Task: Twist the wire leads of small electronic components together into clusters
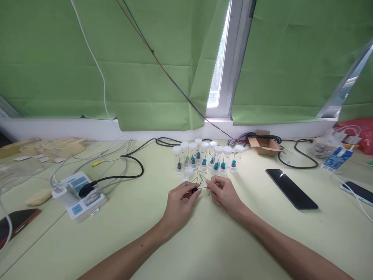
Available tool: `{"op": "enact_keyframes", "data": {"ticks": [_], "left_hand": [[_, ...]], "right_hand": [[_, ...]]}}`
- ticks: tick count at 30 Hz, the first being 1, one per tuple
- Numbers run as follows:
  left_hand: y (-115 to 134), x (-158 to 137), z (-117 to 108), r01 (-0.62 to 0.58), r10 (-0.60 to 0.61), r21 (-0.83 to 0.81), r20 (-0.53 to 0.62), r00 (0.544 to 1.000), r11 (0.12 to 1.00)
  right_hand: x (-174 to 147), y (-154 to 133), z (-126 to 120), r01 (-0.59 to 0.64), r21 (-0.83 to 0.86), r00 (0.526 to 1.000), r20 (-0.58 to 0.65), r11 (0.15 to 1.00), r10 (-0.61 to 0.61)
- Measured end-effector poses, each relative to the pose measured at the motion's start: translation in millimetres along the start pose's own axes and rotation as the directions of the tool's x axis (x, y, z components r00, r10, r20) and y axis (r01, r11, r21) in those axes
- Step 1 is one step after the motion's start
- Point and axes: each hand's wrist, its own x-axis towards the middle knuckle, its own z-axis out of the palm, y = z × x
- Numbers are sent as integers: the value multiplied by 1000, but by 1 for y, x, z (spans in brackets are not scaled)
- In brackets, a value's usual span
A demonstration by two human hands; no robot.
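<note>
My left hand (182,197) pinches a small black part (194,190) between thumb and fingers; thin wire-like pieces stick up from it. Across the gap runs a thin metal rod (203,188), its other end pinched in my right hand (223,193). What else the right fingers may hold is too small to tell. Just beyond both hands lie several loose thin metal pieces (201,175). Behind them stand several see-through tubes with white caps (216,159), most with a small blue part inside. One tube at the left (178,159) has a dark part in it.
A white power strip (84,196) with plugged-in cables stands at the left. To the right lie a black phone (290,189) and another phone (359,192). An open cardboard box (266,144) and black cables (303,157) are at the back right. Yellowish blocks (55,147) lie back left.
</note>
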Motion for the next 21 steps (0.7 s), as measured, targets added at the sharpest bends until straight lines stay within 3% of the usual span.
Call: {"op": "enact_keyframes", "data": {"ticks": [5,10,21], "left_hand": [[1,0,0,36,-36,-13,-34,999,999],[2,1,-1,69,-68,13,-61,996,998],[3,0,-2,45,-43,59,-33,999,997]], "right_hand": [[0,-2,-4,124,-173,985,-99,977,-142],[0,-6,-9,238,-349,934,-175,907,-312],[0,-5,-8,236,-475,940,-109,848,-323]]}}
